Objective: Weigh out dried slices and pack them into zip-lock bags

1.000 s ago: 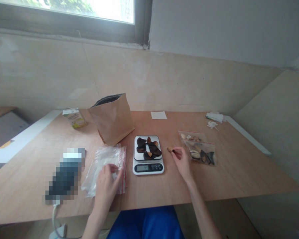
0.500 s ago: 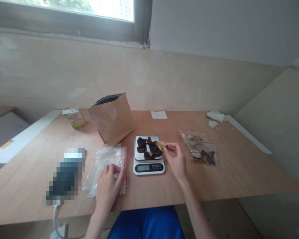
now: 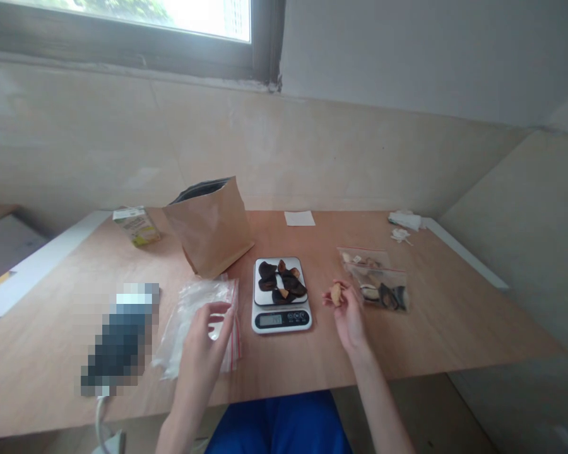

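Note:
Between my hands stands a white digital kitchen scale (image 3: 259,301). Several dark brown dried slices (image 3: 293,285) lie on its plate; the display digits are too faint to read. To the right of the scale, my right hand (image 3: 351,318) holds a light tan dried piece (image 3: 336,294) in its fingers. My left hand (image 3: 207,337) hovers over a stack of clear zip bags (image 3: 189,302) with red seal lines, its thumb and fingers apart and nothing between them. Two filled zip bags (image 3: 383,296) of dried pieces lie just beyond my right hand.
Behind the clear bags an open brown paper pouch (image 3: 213,227) stands upright. A small carton (image 3: 137,226) is at the back left, a blurred-out device (image 3: 120,340) with a cable at the front left. White paper (image 3: 300,219) and crumpled white items (image 3: 404,221) lie along the back.
My right hand has drawn back to the right from the scale with the tan piece, turning palm up. My left hand has lifted off the clear bags and its fingers have opened.

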### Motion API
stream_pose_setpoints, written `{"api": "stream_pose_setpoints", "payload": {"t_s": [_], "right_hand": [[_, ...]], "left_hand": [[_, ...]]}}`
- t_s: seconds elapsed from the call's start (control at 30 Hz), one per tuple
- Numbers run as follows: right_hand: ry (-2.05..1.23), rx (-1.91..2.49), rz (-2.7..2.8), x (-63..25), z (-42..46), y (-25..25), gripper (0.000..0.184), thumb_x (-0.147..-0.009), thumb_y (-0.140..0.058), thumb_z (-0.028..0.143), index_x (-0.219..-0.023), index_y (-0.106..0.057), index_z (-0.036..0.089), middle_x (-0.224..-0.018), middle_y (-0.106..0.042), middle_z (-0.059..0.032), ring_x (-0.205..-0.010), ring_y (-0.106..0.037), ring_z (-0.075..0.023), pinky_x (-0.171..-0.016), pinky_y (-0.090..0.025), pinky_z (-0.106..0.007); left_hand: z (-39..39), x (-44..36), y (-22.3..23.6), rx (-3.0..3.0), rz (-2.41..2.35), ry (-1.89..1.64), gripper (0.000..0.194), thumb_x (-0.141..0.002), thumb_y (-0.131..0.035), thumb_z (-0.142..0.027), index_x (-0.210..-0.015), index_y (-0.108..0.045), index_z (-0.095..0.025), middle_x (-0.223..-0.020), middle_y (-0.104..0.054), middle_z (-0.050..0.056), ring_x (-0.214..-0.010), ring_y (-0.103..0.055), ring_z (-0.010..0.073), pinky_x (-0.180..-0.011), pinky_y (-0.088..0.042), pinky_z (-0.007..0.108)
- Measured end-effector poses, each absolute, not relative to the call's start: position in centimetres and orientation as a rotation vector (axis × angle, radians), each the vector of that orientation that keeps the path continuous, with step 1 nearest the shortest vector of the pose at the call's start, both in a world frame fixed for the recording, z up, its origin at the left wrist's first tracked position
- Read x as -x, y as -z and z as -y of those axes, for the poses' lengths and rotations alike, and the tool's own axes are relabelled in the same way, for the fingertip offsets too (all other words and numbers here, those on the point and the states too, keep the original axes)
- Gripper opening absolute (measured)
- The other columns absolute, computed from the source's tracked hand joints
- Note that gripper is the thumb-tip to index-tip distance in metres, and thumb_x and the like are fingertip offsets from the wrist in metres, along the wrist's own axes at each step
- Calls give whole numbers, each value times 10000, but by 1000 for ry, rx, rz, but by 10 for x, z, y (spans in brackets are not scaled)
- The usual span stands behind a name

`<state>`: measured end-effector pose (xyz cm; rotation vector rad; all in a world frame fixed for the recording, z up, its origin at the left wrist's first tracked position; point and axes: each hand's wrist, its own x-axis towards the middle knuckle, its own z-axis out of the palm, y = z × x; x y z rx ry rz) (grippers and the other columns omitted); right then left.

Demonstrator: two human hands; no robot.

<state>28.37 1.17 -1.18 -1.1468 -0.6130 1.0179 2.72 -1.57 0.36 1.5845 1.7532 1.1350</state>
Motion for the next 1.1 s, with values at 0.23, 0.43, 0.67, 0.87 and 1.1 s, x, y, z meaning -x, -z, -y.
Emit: {"api": "stream_pose_setpoints", "payload": {"t_s": [0.23, 0.43, 0.67, 0.87, 1.1], "right_hand": [[-1081, 1162, 637, -272, 0, 11, 285, -686, -634, 362, -903, -603, 180, -751, -645, -22, -636, -604, -153, -528, -497, -270], [-1061, 1214, 670, -269, 9, 8, 394, -641, -734, 368, -959, -588, 185, -909, -672, -62, -783, -641, -185, -606, -520, -282], [-884, 1243, 1097, -251, 5, -7, 285, -745, -678, 312, -989, -576, 207, -896, -667, -42, -824, -639, -171, -736, -527, -293], [-537, 1235, 1673, -216, -8, -5, 144, -837, -566, 161, -930, -644, 239, -893, -662, -31, -864, -607, -179, -774, -507, -301], [-209, 1217, 1966, -198, -18, 11, 256, -884, -439, 71, -983, -640, 196, -990, -678, -52, -956, -574, -207, -857, -495, -355]], "left_hand": [[-9, -81, 0, -2311, -1580, -1009, 338, -816, -567, -328, -1149, -553, -271, -1165, -569, 79, -1025, -516, 274, -866, -429, 454], [-20, -97, 6, -2589, -1565, -826, 293, -803, -566, -167, -1078, -598, -264, -1119, -625, 59, -995, -512, 283, -771, -416, 414], [-7, -74, -3, -2571, -1590, -942, 122, -842, -550, -255, -935, -630, -255, -947, -676, 25, -894, -538, 232, -750, -379, 370], [25, -35, -6, -2217, -1722, -1341, 230, -847, -541, -258, -1071, -592, -270, -1064, -628, 39, -962, -556, 212, -833, -424, 371], [41, -26, 2, -1952, -1612, -1536, 241, -841, -540, -193, -1078, -572, -232, -1110, -621, 33, -1031, -591, 168, -897, -463, 313]]}}
